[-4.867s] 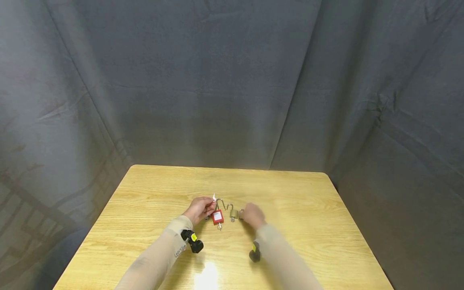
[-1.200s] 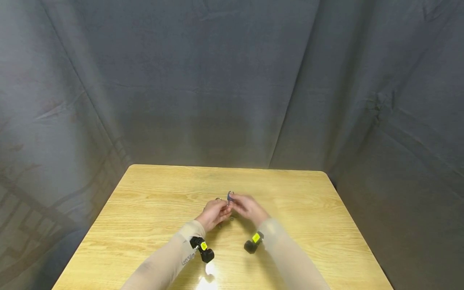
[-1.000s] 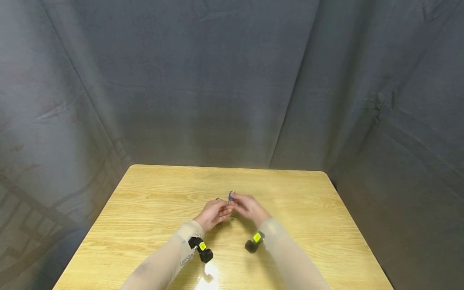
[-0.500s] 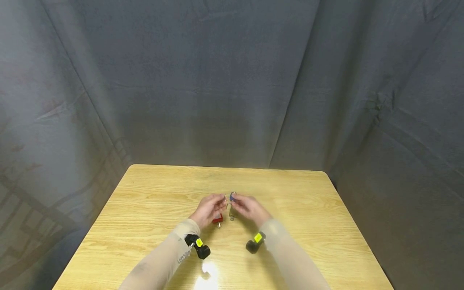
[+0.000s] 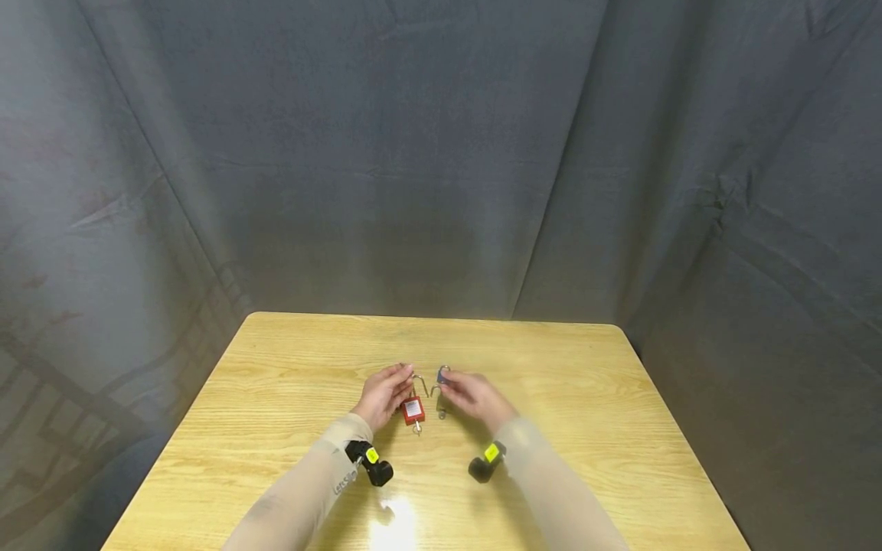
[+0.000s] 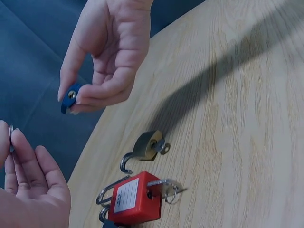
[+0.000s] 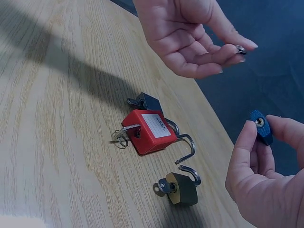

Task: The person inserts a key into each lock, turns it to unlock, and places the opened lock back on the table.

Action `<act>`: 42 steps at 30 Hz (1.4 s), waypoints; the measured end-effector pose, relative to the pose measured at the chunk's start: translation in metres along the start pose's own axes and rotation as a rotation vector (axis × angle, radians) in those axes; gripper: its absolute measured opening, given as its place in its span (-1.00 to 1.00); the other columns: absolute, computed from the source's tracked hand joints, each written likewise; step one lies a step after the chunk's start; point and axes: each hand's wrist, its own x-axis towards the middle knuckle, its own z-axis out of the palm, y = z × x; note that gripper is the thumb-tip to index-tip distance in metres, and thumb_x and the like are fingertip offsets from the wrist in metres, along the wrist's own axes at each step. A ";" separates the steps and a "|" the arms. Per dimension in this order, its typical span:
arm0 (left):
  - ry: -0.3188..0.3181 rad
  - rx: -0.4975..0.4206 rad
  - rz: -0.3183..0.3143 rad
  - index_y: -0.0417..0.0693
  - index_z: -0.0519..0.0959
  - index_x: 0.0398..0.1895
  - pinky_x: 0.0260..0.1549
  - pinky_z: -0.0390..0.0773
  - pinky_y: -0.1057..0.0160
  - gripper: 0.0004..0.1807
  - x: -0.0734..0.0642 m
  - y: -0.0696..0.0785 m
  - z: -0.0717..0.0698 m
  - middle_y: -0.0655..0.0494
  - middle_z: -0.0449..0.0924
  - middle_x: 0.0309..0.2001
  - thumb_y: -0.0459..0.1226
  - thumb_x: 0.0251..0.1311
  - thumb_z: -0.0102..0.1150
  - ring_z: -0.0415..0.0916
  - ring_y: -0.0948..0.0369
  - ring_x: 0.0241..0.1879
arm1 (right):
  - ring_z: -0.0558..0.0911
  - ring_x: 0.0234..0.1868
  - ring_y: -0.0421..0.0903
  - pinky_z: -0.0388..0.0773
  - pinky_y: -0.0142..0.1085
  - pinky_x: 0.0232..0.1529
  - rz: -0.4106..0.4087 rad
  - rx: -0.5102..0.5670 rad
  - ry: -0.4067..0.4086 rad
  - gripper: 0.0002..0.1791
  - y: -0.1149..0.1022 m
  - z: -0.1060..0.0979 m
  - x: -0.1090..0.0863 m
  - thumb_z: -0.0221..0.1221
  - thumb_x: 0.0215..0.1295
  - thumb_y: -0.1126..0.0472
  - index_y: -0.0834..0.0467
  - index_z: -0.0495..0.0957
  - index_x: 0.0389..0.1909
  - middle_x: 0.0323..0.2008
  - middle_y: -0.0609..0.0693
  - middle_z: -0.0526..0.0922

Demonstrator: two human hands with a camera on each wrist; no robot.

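My right hand (image 5: 475,396) pinches a small blue padlock (image 7: 260,126) between thumb and fingers, raised over the table. The bare keyhole on its end shows in both wrist views. Off to the left, my left hand (image 5: 384,394) pinches a small silvery metal piece (image 7: 241,50), apparently a key, mostly covered by the fingertips. A gap separates the two hands. Below them on the table lie a red padlock (image 5: 413,411) with a white label, a brass padlock (image 7: 183,189) and a dark padlock (image 7: 151,102). Keys stick out of the red and brass ones, whose shackles are open.
The light wood table (image 5: 551,428) has rounded far corners, and grey curtains (image 5: 413,191) hang behind it and at its sides. The padlocks sit close together near the table's middle.
A second ago my hands met at the blue padlock; my left hand has since drawn away to the left with the metal piece, uncovering the red padlock. My right hand has barely moved.
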 end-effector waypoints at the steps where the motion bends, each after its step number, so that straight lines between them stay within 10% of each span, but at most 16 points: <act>1: 0.006 0.003 0.003 -0.15 0.51 -0.19 0.02 0.59 0.26 -0.85 0.001 0.000 -0.001 0.21 0.65 -0.36 -0.31 0.24 0.24 0.58 0.36 -0.35 | 0.63 -0.24 -0.15 0.59 -0.39 0.01 0.003 0.003 0.005 -0.74 0.000 0.000 0.000 0.16 0.29 0.37 0.35 0.49 -0.02 -0.27 0.07 0.61; 14: -0.020 0.211 0.171 -0.26 0.50 -0.09 0.24 0.39 -0.09 -0.79 0.005 0.002 -0.004 -0.02 0.67 -0.04 -0.27 0.41 0.01 0.58 0.13 0.00 | 0.61 -0.20 -0.15 0.57 -0.38 0.07 0.012 -0.020 -0.014 -0.64 -0.002 0.001 -0.002 0.16 0.31 0.34 0.38 0.43 0.08 -0.24 0.08 0.60; 26: -0.187 0.241 0.008 -0.38 0.52 0.05 -0.41 0.58 0.46 -0.58 0.000 -0.003 0.002 0.21 0.57 -0.42 -0.21 0.29 0.19 0.46 0.37 -0.48 | 0.64 -0.20 -0.13 0.44 -0.28 0.25 0.009 -0.007 -0.025 -0.73 -0.001 0.002 -0.001 0.16 0.29 0.37 0.37 0.48 -0.01 -0.26 0.09 0.61; 42: -0.258 0.310 -0.038 -0.33 0.57 -0.23 -0.22 0.67 0.32 -0.88 -0.008 -0.013 0.014 0.09 0.56 -0.37 -0.41 0.23 0.19 0.58 0.27 -0.39 | 0.63 -0.18 -0.13 0.57 -0.39 0.06 0.015 -0.028 -0.039 -0.66 -0.003 0.007 0.000 0.14 0.32 0.34 0.40 0.45 0.06 -0.19 0.10 0.60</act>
